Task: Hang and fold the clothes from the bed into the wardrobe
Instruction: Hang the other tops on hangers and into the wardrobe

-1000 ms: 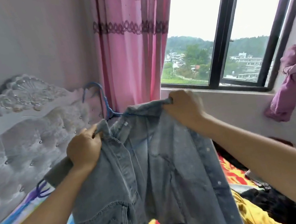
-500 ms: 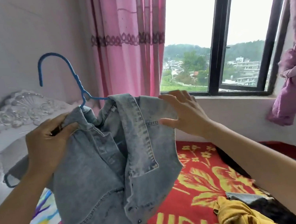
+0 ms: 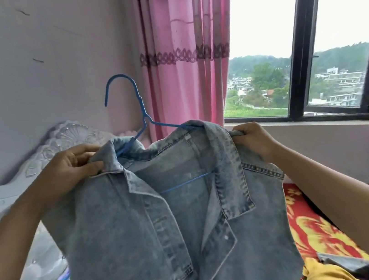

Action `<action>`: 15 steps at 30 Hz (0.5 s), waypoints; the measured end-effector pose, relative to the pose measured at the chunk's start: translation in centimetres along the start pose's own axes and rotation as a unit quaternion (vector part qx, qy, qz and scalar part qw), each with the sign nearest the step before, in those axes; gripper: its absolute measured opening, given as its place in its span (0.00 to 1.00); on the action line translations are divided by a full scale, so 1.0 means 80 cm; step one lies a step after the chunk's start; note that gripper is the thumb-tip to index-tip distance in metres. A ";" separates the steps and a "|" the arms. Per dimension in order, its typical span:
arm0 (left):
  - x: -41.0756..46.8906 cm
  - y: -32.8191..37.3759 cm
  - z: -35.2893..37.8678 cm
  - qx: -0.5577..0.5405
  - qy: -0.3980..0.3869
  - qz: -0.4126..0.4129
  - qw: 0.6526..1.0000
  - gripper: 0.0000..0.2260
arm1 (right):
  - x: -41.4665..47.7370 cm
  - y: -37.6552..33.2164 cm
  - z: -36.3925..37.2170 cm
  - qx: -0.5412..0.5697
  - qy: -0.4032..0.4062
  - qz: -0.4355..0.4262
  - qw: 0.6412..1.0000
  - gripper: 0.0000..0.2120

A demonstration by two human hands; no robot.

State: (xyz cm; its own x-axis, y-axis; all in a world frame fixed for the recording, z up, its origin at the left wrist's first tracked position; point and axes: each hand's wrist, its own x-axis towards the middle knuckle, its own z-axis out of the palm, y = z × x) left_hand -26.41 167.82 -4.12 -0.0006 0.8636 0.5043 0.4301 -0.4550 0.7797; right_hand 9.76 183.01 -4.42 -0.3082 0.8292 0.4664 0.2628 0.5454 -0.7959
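Observation:
A light blue denim jacket (image 3: 125, 232) hangs in front of me on a blue wire hanger (image 3: 141, 108), its front open toward me. The hanger's hook stands up above the collar and its lower bar shows inside the jacket. My left hand (image 3: 70, 166) grips the jacket's left shoulder at the collar. My right hand (image 3: 254, 140) grips the right shoulder. Both hands hold the jacket up above the bed.
Below lies the bed with a red and yellow cover (image 3: 316, 225), a yellow garment (image 3: 323, 275) and dark clothes at lower right. A padded white headboard (image 3: 44, 156) stands at left. Pink curtains (image 3: 180, 51) and a window (image 3: 309, 49) are behind.
The jacket has been spread onto the hanger and now faces me squarely. My right hand went from open beside the collar to gripping the right shoulder. The hanger moved right.

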 end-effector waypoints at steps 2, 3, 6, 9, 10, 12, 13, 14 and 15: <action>-0.002 -0.013 -0.014 -0.038 -0.075 -0.072 0.994 0.24 | -0.001 0.005 -0.003 0.027 0.012 0.009 1.000 0.28; -0.006 -0.018 -0.018 -0.025 -0.110 -0.089 0.990 0.25 | -0.006 0.005 -0.005 0.029 0.007 0.015 0.999 0.27; -0.015 -0.034 -0.017 0.046 -0.088 -0.088 0.991 0.12 | -0.015 0.010 -0.008 0.030 0.007 0.027 0.999 0.24; -0.023 -0.036 -0.011 0.026 0.020 -0.064 0.997 0.06 | -0.020 0.015 -0.016 0.053 0.022 0.030 0.998 0.12; -0.023 -0.031 -0.008 0.022 0.006 -0.055 0.998 0.14 | -0.023 0.016 -0.021 0.060 0.032 0.037 0.997 0.11; -0.021 -0.020 0.005 0.036 -0.061 -0.067 0.995 0.23 | -0.031 0.014 -0.032 0.064 0.047 0.045 0.996 0.14; -0.018 -0.011 0.012 0.056 -0.076 -0.070 0.993 0.22 | -0.035 0.013 -0.038 0.059 0.056 0.047 0.996 0.18; -0.015 -0.005 0.017 0.072 -0.088 -0.070 0.991 0.21 | -0.039 0.009 -0.042 0.060 0.064 0.048 0.995 0.21; -0.013 -0.001 0.021 0.090 -0.090 -0.073 0.989 0.20 | -0.042 0.008 -0.046 0.067 0.073 0.046 0.994 0.23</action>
State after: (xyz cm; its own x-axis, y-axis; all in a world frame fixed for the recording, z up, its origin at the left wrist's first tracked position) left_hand -24.95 167.30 -5.36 0.0792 0.9493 0.3041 0.5906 -0.2905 0.7528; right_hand 14.36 181.02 -5.07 -0.1502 0.8895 0.4315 0.1559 0.4523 -0.8781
